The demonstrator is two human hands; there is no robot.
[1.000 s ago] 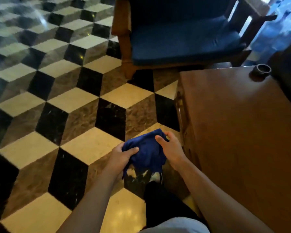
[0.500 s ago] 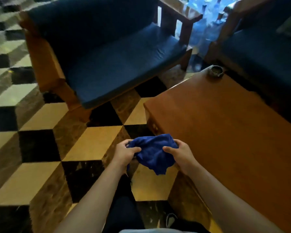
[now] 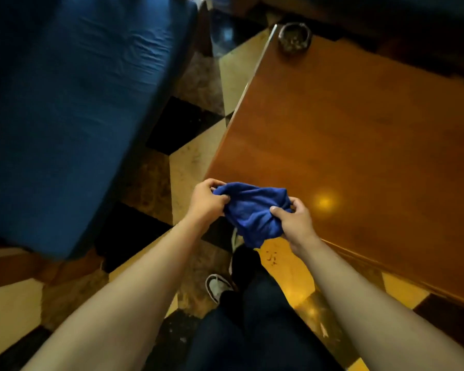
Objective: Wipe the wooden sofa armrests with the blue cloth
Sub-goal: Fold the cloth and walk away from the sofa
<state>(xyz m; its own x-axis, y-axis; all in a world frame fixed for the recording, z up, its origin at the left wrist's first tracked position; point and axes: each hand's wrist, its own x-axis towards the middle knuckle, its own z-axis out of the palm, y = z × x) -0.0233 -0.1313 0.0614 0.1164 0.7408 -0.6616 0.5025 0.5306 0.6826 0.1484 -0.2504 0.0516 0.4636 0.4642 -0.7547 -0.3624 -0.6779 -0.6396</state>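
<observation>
Blue cloth [image 3: 255, 212] bunched between both hands above the near corner of the table [image 3: 359, 145], clear of the wood. Left hand [image 3: 206, 202] with fingers [image 3: 214, 183] clenched on the cloth's left end; right hand [image 3: 292, 218] with fingers [image 3: 295, 203] pinching the right end, a loose fold hanging below. Compared with half a second ago: view tipped steeply downward, sofa's blue seat cushion [image 3: 73, 103] now filling the left side, wooden armrests out of sight. Table now closer under the hands, ashtray [image 3: 295, 37] near its far corner. Same two-handed grip on the cloth as before. Dark trousers and a pale shoe [image 3: 217, 286] now visible over the chequered floor [image 3: 193, 167].
</observation>
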